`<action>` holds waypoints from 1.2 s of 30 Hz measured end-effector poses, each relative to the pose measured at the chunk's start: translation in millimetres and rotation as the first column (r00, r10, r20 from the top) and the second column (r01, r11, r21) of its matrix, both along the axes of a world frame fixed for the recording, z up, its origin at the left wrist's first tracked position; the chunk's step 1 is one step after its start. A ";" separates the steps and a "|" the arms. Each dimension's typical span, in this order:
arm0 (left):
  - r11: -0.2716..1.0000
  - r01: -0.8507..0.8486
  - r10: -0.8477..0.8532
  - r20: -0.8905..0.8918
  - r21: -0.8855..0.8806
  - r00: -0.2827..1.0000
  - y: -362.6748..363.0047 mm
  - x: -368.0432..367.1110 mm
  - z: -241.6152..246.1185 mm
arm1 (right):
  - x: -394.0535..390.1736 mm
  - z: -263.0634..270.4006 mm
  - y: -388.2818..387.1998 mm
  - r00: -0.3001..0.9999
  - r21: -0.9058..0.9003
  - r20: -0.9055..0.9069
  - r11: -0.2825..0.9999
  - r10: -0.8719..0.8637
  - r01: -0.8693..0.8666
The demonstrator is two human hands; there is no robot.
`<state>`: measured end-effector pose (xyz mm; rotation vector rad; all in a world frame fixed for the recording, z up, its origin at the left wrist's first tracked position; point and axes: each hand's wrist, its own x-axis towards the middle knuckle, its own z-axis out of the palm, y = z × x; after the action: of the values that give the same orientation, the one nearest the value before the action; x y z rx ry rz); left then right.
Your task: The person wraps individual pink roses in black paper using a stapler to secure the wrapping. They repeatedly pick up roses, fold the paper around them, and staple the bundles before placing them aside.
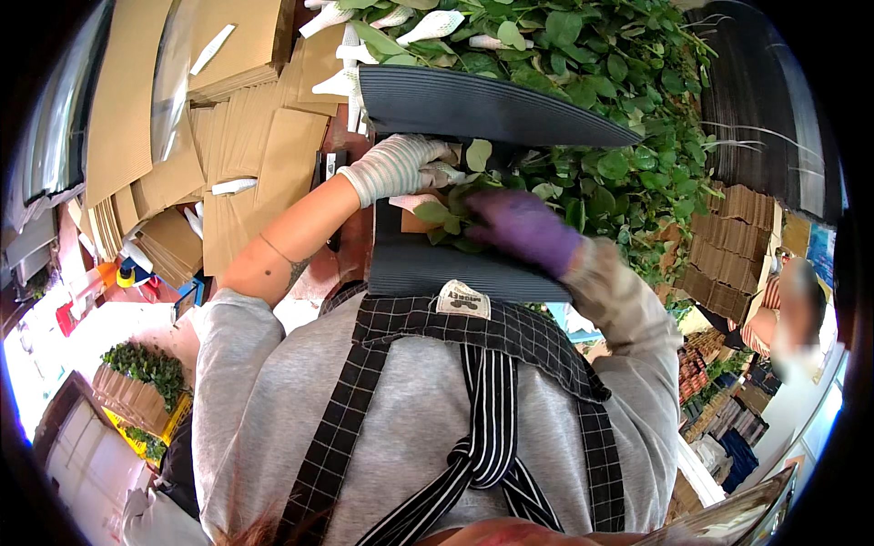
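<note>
A black corrugated sheet lies before me, and its far flap stands raised behind my hands. My left hand, in a striped knit glove, is curled at the left side between the flaps; its grip is partly hidden. Just below it lies a flower bud in pinkish netting. My right hand, in a purple glove and blurred by motion, is among green leafy stems over the sheet. A small brown cardboard piece shows under the leaves. Blur hides how the right fingers close.
Leafy stems with white-netted buds heap beyond the flap. Cardboard pieces cover the left side. Dark sheets and stacked brown cardboard stand at right. Another person is at the far right.
</note>
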<state>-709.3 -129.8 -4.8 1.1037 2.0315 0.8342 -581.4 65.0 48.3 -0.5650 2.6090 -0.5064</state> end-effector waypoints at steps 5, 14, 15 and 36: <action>0.994 -0.049 0.081 -0.364 0.095 0.928 -39.0 17.5 9.6 | 0.3 -32.7 -10.3 0.993 0.006 0.103 0.998 0.063 -0.064; 0.913 0.313 -0.379 -0.261 -0.262 0.888 -57.0 42.2 11.2 | 5.5 -53.0 -10.0 0.975 -0.046 0.156 0.987 0.160 -0.155; 0.909 0.298 -0.374 -0.252 -0.290 0.893 -56.9 38.9 18.2 | 4.6 -50.9 -9.3 0.974 -0.052 0.167 0.988 0.152 -0.146; 0.829 0.266 -0.345 -0.077 -0.491 0.935 -46.6 38.3 27.6 | -4.3 -47.9 -17.3 0.973 -0.123 0.163 0.981 0.166 -0.147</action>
<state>-671.0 -176.4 22.8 1.1886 1.9625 0.0664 -585.7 47.7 0.3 -0.7234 2.3611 -0.6219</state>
